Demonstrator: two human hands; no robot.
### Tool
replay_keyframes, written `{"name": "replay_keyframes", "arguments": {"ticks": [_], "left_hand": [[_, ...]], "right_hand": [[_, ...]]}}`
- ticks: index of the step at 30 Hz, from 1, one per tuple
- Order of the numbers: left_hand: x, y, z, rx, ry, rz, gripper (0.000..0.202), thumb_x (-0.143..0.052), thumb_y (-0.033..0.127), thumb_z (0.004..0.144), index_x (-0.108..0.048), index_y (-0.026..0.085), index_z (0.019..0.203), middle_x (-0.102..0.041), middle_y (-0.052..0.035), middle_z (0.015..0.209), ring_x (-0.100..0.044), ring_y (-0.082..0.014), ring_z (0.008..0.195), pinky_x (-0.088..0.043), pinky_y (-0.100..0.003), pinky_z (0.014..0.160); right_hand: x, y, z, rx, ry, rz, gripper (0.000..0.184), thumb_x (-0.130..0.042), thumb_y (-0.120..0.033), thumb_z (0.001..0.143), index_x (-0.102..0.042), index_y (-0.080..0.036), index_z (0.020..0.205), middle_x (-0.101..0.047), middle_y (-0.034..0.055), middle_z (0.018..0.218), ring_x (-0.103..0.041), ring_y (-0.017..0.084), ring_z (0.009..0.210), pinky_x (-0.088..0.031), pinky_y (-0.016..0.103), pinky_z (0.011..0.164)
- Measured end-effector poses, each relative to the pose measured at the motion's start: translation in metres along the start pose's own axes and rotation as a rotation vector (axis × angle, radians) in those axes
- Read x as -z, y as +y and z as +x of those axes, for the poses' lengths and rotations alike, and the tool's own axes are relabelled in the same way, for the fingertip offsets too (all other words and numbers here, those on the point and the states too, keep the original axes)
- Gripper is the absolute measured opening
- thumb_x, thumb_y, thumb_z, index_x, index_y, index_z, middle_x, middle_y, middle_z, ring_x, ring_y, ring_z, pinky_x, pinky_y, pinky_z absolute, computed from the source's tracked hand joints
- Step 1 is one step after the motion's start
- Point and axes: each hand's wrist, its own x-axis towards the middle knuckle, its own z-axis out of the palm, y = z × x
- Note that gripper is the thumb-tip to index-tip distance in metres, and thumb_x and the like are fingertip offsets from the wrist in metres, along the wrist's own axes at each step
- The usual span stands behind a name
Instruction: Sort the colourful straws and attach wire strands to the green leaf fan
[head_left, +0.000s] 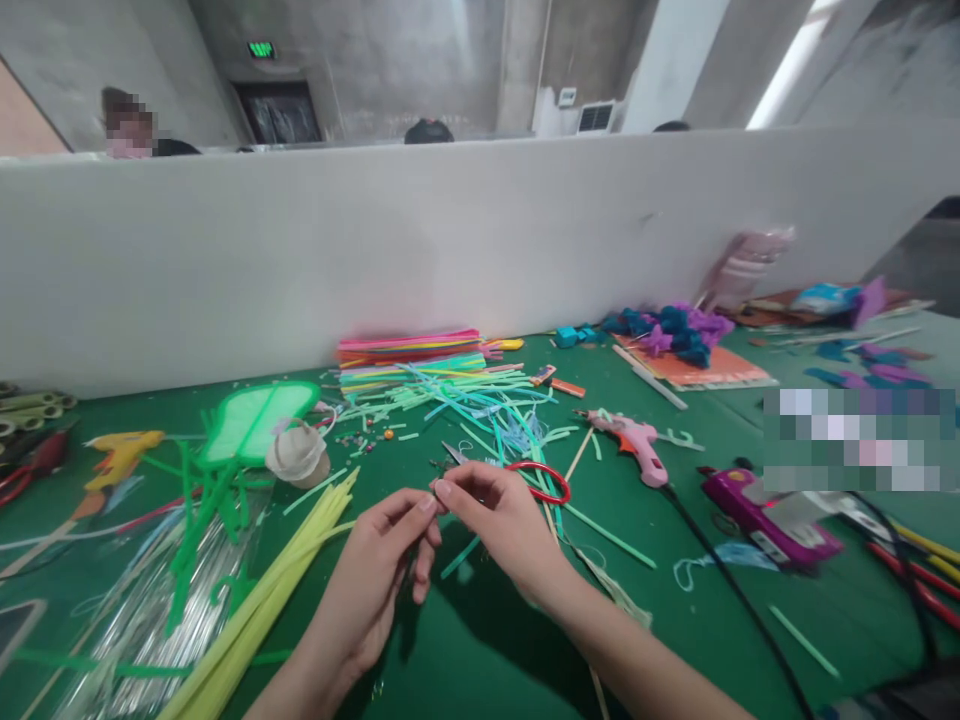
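My left hand (382, 560) and my right hand (499, 515) meet fingertip to fingertip above the green table. Both are pinched closed around something too small to make out. Just beyond my right hand lies a pair of scissors with red handles (559, 482), partly covered by that hand. To the left of my left hand runs a bundle of yellow pipe cleaners (277, 590). A small cup lined with a clear bag (300, 455) stands farther left, with several beads (388, 434) scattered beside it.
Stacked coloured pipe cleaners (412, 360) lie along the white partition (450, 240). A pink glue gun (630, 440) with a black cord rests at right, near a purple device (772, 520). A yellow glue gun (124, 450) and green fuzzy shape (259, 420) are at left.
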Motion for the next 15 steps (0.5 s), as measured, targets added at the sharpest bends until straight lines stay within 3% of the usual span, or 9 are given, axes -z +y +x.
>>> {"name": "replay_keyframes", "arguments": {"ticks": [6, 11, 15], "left_hand": [[0.008, -0.007, 0.012, 0.068, -0.129, 0.133, 0.025, -0.066, 0.04, 0.081, -0.064, 0.015, 0.078, -0.067, -0.0035, 0.071, -0.065, -0.0141, 0.064, -0.052, -0.023, 0.056], [0.013, -0.022, 0.02, -0.042, -0.073, 0.167, 0.023, -0.067, 0.037, 0.079, -0.066, 0.014, 0.076, -0.068, -0.0041, 0.065, -0.064, -0.0144, 0.061, -0.048, -0.022, 0.054], [0.009, -0.029, 0.018, -0.025, -0.034, 0.082, 0.022, -0.068, 0.035, 0.079, -0.068, 0.013, 0.078, -0.068, -0.0038, 0.064, -0.063, -0.013, 0.059, -0.046, -0.02, 0.052]], "right_hand": [[0.006, 0.008, 0.005, -0.093, -0.06, 0.089, 0.026, -0.072, -0.04, 0.073, -0.062, -0.017, 0.07, -0.058, -0.0039, 0.056, -0.052, 0.011, 0.052, -0.04, 0.025, 0.054], [0.011, 0.018, 0.008, -0.139, -0.057, 0.056, 0.028, -0.075, -0.041, 0.07, -0.067, -0.015, 0.072, -0.061, -0.0014, 0.062, -0.051, 0.01, 0.055, -0.04, 0.024, 0.055], [0.013, 0.02, 0.01, -0.215, 0.017, 0.123, 0.034, -0.072, -0.046, 0.072, -0.072, -0.013, 0.081, -0.059, -0.0006, 0.064, -0.048, 0.008, 0.056, -0.037, 0.022, 0.053]]}}
